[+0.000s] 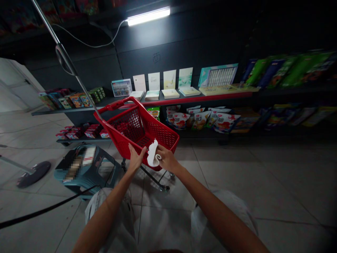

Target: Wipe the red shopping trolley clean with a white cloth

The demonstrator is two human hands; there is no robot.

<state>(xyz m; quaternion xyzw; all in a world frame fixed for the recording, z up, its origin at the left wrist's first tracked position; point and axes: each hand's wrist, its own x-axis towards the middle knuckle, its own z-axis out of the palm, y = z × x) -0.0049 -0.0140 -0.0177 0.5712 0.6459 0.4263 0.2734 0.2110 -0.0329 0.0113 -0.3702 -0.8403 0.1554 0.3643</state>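
A red plastic shopping cart (160, 135) with a mesh basket and red handle stands on the tiled floor right in front of me. My left hand (136, 158) presses on the near rim of the basket, fingers wrapped over its edge. My right hand (165, 159) is closed round a crumpled white cloth (152, 154), which lies against the same rim. Both forearms reach forward from my lap, and light trousers show below them.
A teal plastic stool (86, 168) sits left of the cart. A mop pole (65, 59) leans across the upper left, with a floor-stand base (34, 174) beyond. Dark shelves (200, 98) behind hold notebooks, boxes and snack bags. A black cable (44, 210) crosses the floor.
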